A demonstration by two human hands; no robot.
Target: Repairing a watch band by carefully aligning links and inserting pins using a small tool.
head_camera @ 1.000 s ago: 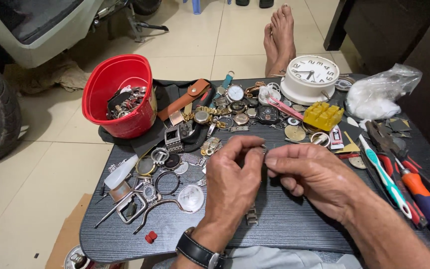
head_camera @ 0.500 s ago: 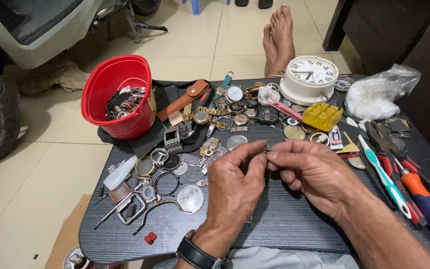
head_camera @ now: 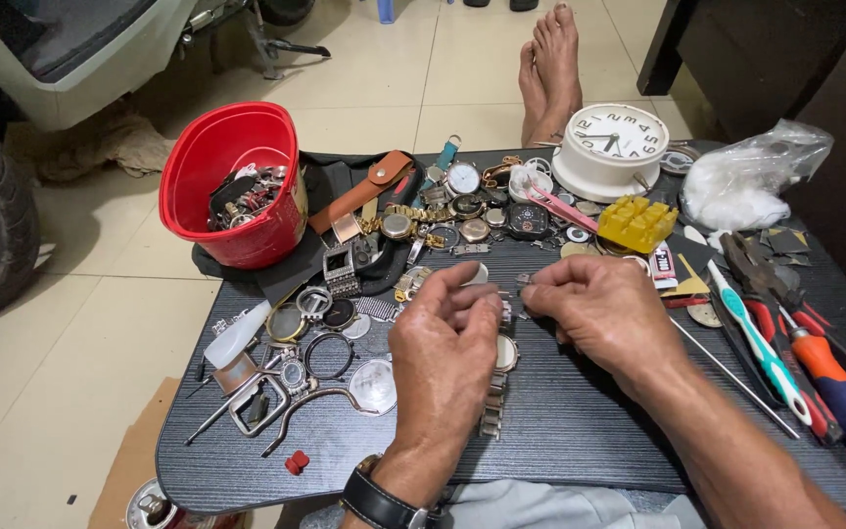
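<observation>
A crumpled clear plastic bag [head_camera: 751, 176] sits at the far right corner of the dark wood-grain table [head_camera: 589, 431], on a pale tiled floor [head_camera: 80, 323]. At the table's middle, left hand [head_camera: 446, 338] and right hand [head_camera: 604, 309] pinch a steel-link wristwatch [head_camera: 497, 382], fingers curled tight.

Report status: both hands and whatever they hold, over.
Left hand and right hand pinch a silver metal watch with link bracelet over the dark table. Loose watch parts crowd left; white round clock stands behind.
</observation>
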